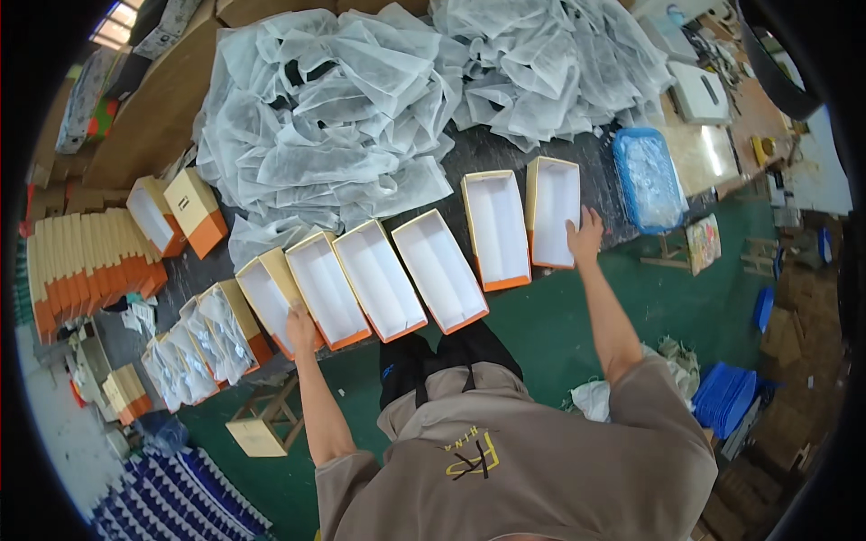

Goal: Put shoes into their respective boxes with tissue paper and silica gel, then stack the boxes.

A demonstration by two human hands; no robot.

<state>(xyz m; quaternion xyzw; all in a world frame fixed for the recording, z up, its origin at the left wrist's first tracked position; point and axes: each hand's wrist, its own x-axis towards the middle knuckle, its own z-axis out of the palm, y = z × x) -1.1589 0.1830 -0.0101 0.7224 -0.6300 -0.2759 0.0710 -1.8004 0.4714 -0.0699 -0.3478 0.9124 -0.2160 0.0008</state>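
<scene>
head view: left hand [300, 326] and right hand [585, 236], both hands open, rest on white-lined boxes [379, 279].

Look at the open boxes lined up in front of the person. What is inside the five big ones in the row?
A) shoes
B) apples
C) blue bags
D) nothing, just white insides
D: each open box in the row shows only a bare white inside, with the left hand and right hand resting on the end boxes.

The dark table [469, 158] carries open white-lined boxes [439, 269] and heaped white bags [334, 108].
</scene>
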